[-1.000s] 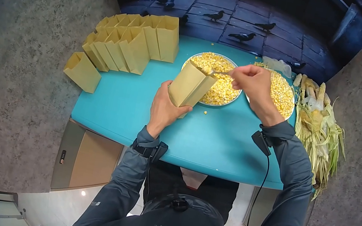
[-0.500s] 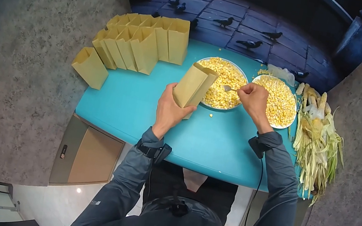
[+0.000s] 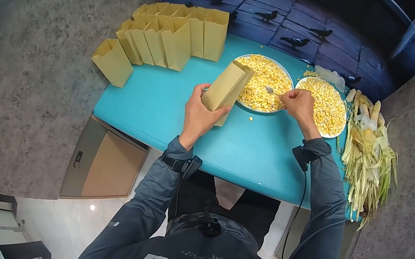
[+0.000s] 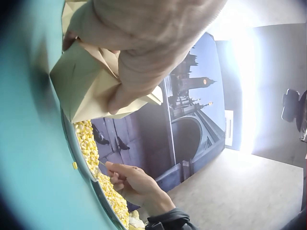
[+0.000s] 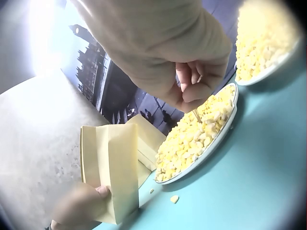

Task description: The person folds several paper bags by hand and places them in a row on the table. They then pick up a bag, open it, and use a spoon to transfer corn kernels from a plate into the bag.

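My left hand (image 3: 198,117) grips a tan paper bag (image 3: 226,88) round its lower part, thumb on the near side. The bag leans toward the left plate (image 3: 255,110), which is heaped with yellow corn kernels (image 3: 261,75). In the right wrist view the bag (image 5: 122,167) stands left of that heap. With thumb and fingers my right hand (image 3: 299,107) pinches the handle of a small metal spoon (image 3: 269,90). The spoon's head is at the kernels near the plate's right side; in the right wrist view the fingers and kernels mostly hide it.
Several paper bags (image 3: 175,43) stand upright in rows at the back left, and one bag (image 3: 113,62) sits apart nearer the edge. A second plate of kernels (image 3: 322,108) lies right of the first. Corn cobs and husks (image 3: 371,147) lie at the right edge. A loose kernel (image 3: 251,119) rests in front.
My right hand has brought the spoon from the bag's mouth, where it held kernels, rightward and down to the heap. My left hand keeps its hold on the bag. The head view has shifted.
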Motion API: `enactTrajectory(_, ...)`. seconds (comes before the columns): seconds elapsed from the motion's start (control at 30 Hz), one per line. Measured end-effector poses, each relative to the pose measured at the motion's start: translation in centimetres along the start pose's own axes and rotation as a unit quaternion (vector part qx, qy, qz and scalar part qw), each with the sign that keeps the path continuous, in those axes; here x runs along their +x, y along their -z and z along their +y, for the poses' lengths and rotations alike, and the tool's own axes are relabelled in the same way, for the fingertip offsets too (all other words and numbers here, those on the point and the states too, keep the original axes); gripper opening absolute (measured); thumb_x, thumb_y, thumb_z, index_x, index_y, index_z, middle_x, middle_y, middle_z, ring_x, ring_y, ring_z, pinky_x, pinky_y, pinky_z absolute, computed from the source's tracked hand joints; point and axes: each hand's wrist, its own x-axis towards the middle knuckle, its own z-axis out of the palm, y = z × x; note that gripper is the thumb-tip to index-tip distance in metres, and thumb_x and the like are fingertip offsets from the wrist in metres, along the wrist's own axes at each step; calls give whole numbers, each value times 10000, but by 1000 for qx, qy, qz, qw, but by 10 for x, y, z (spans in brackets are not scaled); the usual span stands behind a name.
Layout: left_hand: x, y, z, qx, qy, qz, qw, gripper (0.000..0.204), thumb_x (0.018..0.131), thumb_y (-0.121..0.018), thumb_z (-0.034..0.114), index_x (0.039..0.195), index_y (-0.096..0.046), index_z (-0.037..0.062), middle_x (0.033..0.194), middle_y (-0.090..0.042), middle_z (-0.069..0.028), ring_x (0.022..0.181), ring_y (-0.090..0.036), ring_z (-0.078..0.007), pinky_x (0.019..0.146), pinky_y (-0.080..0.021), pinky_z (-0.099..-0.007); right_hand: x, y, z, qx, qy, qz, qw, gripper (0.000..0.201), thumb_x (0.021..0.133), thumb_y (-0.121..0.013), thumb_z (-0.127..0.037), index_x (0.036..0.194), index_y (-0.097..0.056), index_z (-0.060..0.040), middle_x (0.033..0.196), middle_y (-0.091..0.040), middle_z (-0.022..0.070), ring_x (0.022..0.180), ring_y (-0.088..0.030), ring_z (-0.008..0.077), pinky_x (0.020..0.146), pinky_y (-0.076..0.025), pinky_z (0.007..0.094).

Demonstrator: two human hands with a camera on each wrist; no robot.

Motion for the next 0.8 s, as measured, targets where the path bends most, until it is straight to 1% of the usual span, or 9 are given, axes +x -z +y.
enactTrajectory(0.07, -2, 2, 2, -23, 10, 4, 1000, 853, 746, -1008, 271, 1414, -550, 5, 1181, -744, -200, 1063, -746, -345, 926, -600, -433, -5, -4, 0, 5, 6, -10, 1000, 186, 813, -828, -196, 784, -804, -13, 706, -774, 142, 660, -763, 248, 669, -604, 372)
enactTrajectory(0.17, -8, 5, 2, -32, 12, 21, 999, 844, 761, -1003, 266, 1418, -548, -1, 1169, -745, -189, 1070, -746, -319, 925, -600, -427, -6, -13, 7, -117, 126, 38, 984, 230, 841, -813, -217, 786, -792, 6, 736, -759, 218, 713, -762, 390, 694, -602, 480)
enactTrajectory(0.4, -22, 15, 3, -41, 25, 15, 999, 831, 775, -999, 315, 1402, -558, -5, 1186, -741, -191, 1077, -742, -319, 932, -597, -430, -37, 11, -44, -237, 112, 58, 963, 340, 893, -853, -277, 1067, -784, 6, 984, -781, 231, 949, -758, 418, 826, -594, 525)
enactTrajectory(0.47, -22, 15, 6, -39, 25, 10, 999, 830, 773, -1000, 327, 1395, -563, -5, 1202, -738, -196, 1088, -739, -323, 939, -595, -433, -37, 10, -59, -62, 313, 41, 947, 420, 923, -861, -316, 1188, -741, -14, 1191, -751, 197, 1119, -711, 396, 934, -574, 498)
enactTrajectory(0.53, -27, 15, 3, -40, 23, 19, 999, 844, 761, -1007, 344, 1390, -568, -9, 1248, -721, -220, 1137, -723, -347, 966, -585, -449, -44, 5, -89, -86, 361, 17, 929, 474, 924, -877, -314, 1256, -699, -27, 1215, -705, 150, 1070, -686, 362, 951, -556, 456)
enactTrajectory(0.6, -30, 16, 0, -24, 24, 18, 999, 861, 754, -1009, 342, 1400, -564, -12, 1271, -710, -231, 1163, -710, -366, 985, -577, -456, -41, -4, -112, -96, 474, -59, 873, 506, 901, -886, -294, 1290, -675, -50, 1237, -694, 131, 1083, -675, 355, 1031, -509, 457)
enactTrajectory(0.67, -34, 19, -4, -7, 24, 24, 999, 878, 747, -1012, 341, 1411, -561, -15, 1293, -700, -242, 1189, -697, -384, 1003, -570, -464, -42, -8, -135, -95, 475, -102, 869, 414, 876, -889, -234, 1206, -718, -51, 1164, -720, 121, 1083, -671, 346, 1044, -474, 483)
enactTrajectory(0.73, -37, 27, -10, 22, -31, 40, 998, 906, 740, -1018, 330, 1439, -557, -17, 1303, -715, -227, 1183, -713, -370, 1018, -576, -439, -34, -15, -149, -167, 462, -213, 844, 284, 865, -880, -172, 1075, -751, -31, 1054, -742, 125, 1023, -678, 357, 942, -501, 489)
enactTrajectory(0.8, -39, 41, -13, 38, -23, 49, 998, 951, 719, -1025, 327, 1464, -549, -21, 1351, -702, -243, 1226, -696, -403, 1063, -555, -469, -31, -29, -164, -131, 459, -244, 844, 190, 878, -853, -145, 988, -759, -21, 935, -739, 147, 954, -690, 383, 839, -520, 487)
